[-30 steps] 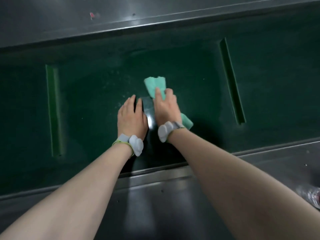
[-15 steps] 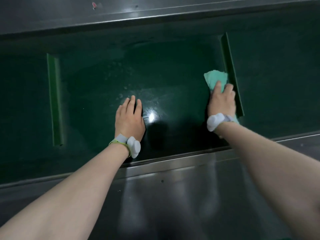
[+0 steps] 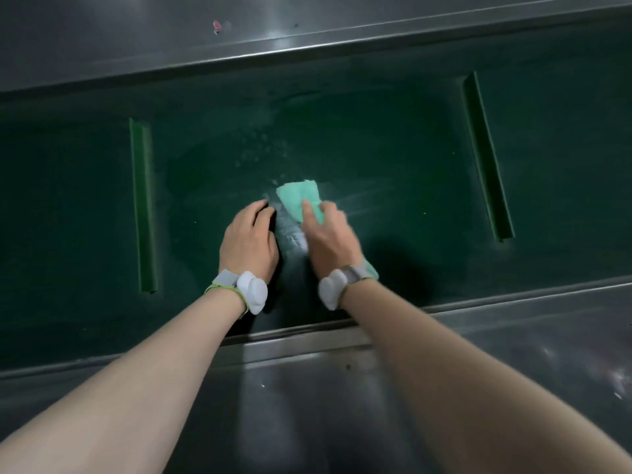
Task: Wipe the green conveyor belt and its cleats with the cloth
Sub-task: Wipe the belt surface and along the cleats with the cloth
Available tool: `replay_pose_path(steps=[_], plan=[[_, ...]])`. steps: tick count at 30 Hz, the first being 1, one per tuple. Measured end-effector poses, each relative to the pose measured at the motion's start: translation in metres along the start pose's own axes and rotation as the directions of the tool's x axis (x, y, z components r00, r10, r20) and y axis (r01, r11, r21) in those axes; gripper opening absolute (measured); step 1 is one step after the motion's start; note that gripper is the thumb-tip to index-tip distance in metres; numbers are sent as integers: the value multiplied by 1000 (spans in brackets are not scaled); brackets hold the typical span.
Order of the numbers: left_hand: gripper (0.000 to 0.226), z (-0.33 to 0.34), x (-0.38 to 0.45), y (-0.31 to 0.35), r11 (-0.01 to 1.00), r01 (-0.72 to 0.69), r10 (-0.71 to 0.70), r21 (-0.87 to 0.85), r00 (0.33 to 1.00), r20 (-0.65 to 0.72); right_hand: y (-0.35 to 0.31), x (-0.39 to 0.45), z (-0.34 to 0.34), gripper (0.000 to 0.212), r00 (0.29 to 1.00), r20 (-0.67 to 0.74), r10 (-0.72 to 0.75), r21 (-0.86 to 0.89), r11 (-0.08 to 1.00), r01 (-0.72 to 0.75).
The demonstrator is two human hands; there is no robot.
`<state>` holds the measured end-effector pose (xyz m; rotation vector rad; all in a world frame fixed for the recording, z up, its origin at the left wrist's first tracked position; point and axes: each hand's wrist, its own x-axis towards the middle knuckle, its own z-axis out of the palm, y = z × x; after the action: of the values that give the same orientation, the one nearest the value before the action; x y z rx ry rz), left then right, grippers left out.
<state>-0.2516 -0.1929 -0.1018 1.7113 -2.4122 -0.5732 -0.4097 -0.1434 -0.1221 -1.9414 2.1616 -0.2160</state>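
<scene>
The dark green conveyor belt [image 3: 393,159] runs across the view between steel side rails. A light green cloth [image 3: 301,196] lies flat on its middle, and my right hand [image 3: 328,237] presses on it with straight fingers; a corner of the cloth shows by my right wrist. My left hand [image 3: 249,241] rests flat on the belt just left of the cloth. One raised green cleat [image 3: 143,206] stands at the left, another cleat [image 3: 487,159] at the right. A wet, streaked patch shines around the cloth.
A steel rail [image 3: 307,35] borders the belt on the far side. A wide steel ledge [image 3: 307,388] lies on the near side under my forearms. Both wrists wear bands with white sensors.
My right hand slid the cloth right to the right cleat, then back left to the belt's middle beside my left hand. My left hand stayed in place.
</scene>
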Motion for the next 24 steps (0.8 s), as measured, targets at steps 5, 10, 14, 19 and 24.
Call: replay_pose_path(steps=[5, 10, 14, 19, 24], plan=[[39, -9, -4, -48, 991, 53, -48, 119, 998, -40, 115, 35, -35, 39, 854, -140, 500, 135, 865, -484], [37, -13, 0, -79, 989, 58, -49, 134, 996, -69, 123, 44, -41, 42, 817, -209, 538, 134, 843, -521], [35, -17, 9, -90, 993, 116, -115, -5, 977, -179, 24, 53, -10, 41, 895, -178, 408, 123, 912, -391], [40, -28, 27, -92, 986, 119, -149, -121, 946, -286, -106, 35, 33, 59, 998, 44, 33, 68, 997, -36], [39, -50, 63, -110, 993, 113, -102, 19, 951, -291, -99, 47, 24, 63, 999, -1, -33, 201, 979, 32]])
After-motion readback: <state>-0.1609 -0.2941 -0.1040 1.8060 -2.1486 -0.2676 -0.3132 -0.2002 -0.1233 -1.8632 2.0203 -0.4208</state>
